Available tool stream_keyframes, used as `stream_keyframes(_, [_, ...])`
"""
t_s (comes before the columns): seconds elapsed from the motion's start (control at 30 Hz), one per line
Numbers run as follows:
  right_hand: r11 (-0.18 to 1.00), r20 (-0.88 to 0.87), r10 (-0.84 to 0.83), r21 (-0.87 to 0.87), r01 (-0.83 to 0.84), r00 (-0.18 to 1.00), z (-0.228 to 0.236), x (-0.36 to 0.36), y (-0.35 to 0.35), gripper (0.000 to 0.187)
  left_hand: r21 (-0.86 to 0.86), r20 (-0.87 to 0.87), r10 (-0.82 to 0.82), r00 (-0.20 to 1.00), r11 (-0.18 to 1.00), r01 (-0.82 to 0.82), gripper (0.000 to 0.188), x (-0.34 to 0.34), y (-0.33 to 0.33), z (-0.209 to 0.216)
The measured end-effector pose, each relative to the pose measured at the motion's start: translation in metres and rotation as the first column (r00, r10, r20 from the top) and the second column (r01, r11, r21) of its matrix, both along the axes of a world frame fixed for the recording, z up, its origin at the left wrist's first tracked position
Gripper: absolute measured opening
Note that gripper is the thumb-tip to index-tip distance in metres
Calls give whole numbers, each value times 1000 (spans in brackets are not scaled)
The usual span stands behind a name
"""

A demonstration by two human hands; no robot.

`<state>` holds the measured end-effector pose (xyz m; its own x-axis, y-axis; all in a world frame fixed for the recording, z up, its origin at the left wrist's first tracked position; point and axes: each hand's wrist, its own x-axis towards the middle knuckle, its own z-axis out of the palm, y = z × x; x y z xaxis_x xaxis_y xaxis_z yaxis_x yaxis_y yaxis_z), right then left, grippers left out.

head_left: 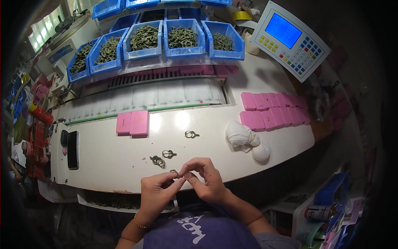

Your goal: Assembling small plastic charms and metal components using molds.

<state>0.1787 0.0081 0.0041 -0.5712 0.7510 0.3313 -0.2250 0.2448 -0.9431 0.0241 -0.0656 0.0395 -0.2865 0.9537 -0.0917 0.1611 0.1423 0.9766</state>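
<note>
My left hand [154, 190] pinches a small dark green ring [174, 171] between thumb and index finger, near the front edge of the white table. Its loop shows above the fingertips. Close against it, my right hand [207, 181] has thumb and index finger pressed together; what lies between them is too small to make out. Just beyond my hands lie a little cluster of green rings [158, 161] and another green ring with a stem [169, 154]. One more stemmed green ring [192, 134] rests farther off to the right.
Two pink blocks [139, 123] lie left of centre; rows of pink blocks [267, 119] stand at right. Nearby is a knotted white cloth bundle [244, 139]. A phone [73, 150] lies left. Blue bins [143, 50] of green pieces line the back, beside a keypad panel [290, 41].
</note>
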Motion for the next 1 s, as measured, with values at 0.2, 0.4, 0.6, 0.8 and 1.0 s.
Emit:
stream_keyframes(0.2, [1000, -11, 3, -24, -3, 1000, 2, -2, -1, 35, 5, -9, 3, 1000, 1000, -3, 10, -1, -2, -4])
stream_keyframes(0.4, [999, 36, -33, 43, 31, 999, 5, -1, -2, 33, -33, -1, 20, 1000, 999, -20, 15, 0, -1, -2])
stream_keyframes(0.6, [997, 26, -44, 62, 42, 999, 1, -1, -2, 33, -6, -17, 8, 1000, 1000, -8, 13, 0, -2, -4])
stream_keyframes(0.8, [995, 11, -62, 76, 61, 998, -3, 0, -3, 34, -29, 7, 10, 1000, 1000, -10, 14, 1, -1, 0])
stream_keyframes(1.0, [996, -12, -60, 61, 60, 998, -4, 1, -4, 33, -6, 21, 24, 999, 1000, -24, 12, 2, -1, 2])
